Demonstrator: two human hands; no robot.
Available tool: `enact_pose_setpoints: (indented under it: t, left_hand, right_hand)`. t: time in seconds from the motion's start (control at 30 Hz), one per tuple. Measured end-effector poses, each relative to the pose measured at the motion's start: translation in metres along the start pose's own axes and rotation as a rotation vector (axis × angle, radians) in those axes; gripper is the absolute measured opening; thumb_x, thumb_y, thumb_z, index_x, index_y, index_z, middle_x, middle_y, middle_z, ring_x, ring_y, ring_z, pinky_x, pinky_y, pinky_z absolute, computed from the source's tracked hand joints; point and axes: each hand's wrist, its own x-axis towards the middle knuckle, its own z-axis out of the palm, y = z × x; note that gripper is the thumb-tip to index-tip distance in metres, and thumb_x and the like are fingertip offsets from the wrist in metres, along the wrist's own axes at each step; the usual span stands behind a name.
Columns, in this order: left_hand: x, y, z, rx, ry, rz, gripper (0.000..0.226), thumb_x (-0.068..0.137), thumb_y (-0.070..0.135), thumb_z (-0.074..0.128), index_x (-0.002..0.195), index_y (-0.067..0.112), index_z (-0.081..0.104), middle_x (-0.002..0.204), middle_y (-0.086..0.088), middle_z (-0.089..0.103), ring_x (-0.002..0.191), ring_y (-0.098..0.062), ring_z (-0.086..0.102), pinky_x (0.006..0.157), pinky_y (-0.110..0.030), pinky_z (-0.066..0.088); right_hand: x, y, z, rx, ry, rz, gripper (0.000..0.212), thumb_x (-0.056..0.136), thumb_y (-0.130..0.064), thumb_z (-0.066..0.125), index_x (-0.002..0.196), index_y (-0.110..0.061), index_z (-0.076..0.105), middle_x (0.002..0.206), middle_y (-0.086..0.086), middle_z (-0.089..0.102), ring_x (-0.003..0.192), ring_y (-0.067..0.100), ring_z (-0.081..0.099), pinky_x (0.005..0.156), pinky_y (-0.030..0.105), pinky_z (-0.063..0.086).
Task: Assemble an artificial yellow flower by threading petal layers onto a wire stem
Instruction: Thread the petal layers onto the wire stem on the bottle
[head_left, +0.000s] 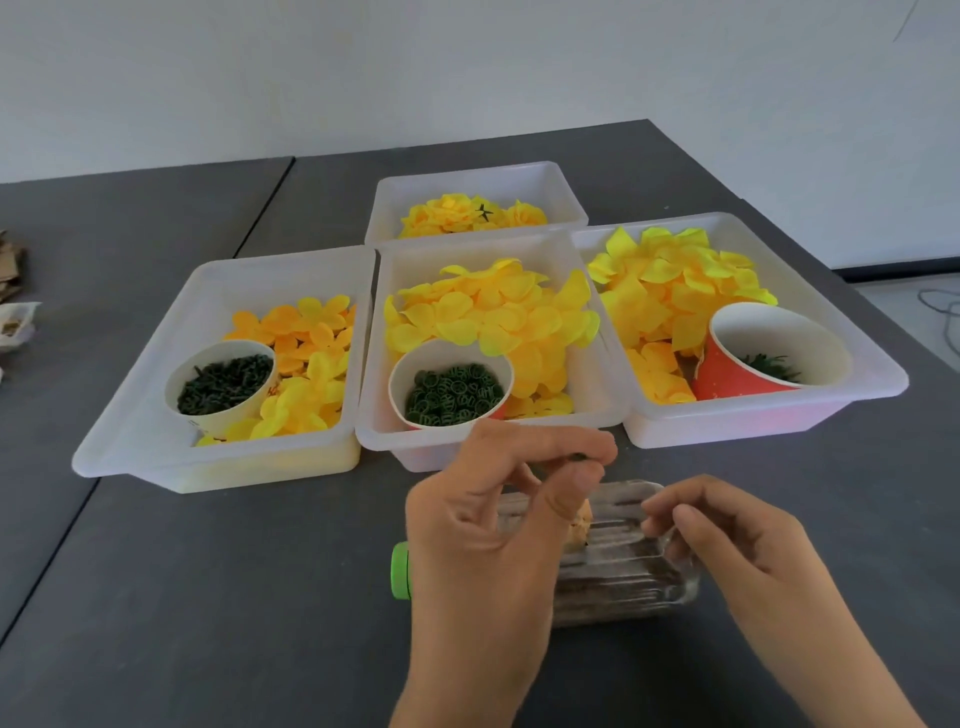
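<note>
Fingers (582, 457) of the left hand (483, 525) pinch a small dark green piece (577, 457), raised just above the right hand (727, 540), whose loosely curled fingers hold nothing. Petal layers (493, 312) lie beyond the fingertips in trays (613, 410).

Left hand (498, 514) hides most of bottle (623, 561).

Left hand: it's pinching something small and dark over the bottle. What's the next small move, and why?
Probably bring the right hand in to take a petal layer from the middle tray. The left hand pinches a small green piece in its grip, and the right holds nothing.
</note>
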Motion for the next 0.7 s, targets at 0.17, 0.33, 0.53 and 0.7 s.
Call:
enact_pose_setpoints:
  t: [0.17,0.33,0.53,0.7]
  left_hand:
    - [0.001,-0.006,0.007,0.256,0.007,0.083,0.012,0.082,0.023,0.074,0.093,0.029,0.076,0.087,0.012,0.071,0.087,-0.011,0.065,0.072,-0.011,0.043]
    - [0.001,-0.007,0.003,0.244,0.076,0.255,0.010,0.087,0.019,0.068,0.094,0.023,0.073,0.091,0.015,0.070,0.089,-0.017,0.067,0.072,-0.022,0.050]
    - [0.002,-0.009,-0.002,0.283,0.035,0.256,0.011,0.085,0.021,0.070,0.094,0.026,0.074,0.092,0.020,0.070,0.092,-0.017,0.068,0.073,-0.029,0.055]
    - [-0.001,-0.013,-0.002,0.229,0.031,0.170,0.009,0.085,0.027,0.069,0.092,0.031,0.074,0.092,0.019,0.071,0.091,-0.017,0.069,0.073,-0.027,0.055]
  right_hand:
    - [0.001,0.001,-0.001,0.006,-0.004,0.001,0.027,0.092,-0.006,0.053,0.081,-0.025,0.069,0.080,-0.005,0.070,0.072,0.008,0.064,0.059,0.019,0.050]
    - [0.003,0.005,-0.002,-0.010,-0.013,0.018,0.024,0.092,-0.005,0.053,0.083,-0.022,0.068,0.081,-0.009,0.070,0.075,0.006,0.064,0.059,0.011,0.049]
    - [0.003,0.002,-0.003,-0.002,-0.018,0.032,0.023,0.091,-0.006,0.053,0.083,-0.020,0.069,0.082,-0.008,0.070,0.073,0.006,0.064,0.059,0.015,0.050]
    - [0.003,0.001,-0.002,-0.006,-0.024,0.048,0.022,0.091,-0.005,0.053,0.083,-0.018,0.069,0.082,-0.009,0.070,0.073,0.005,0.064,0.060,0.017,0.049]
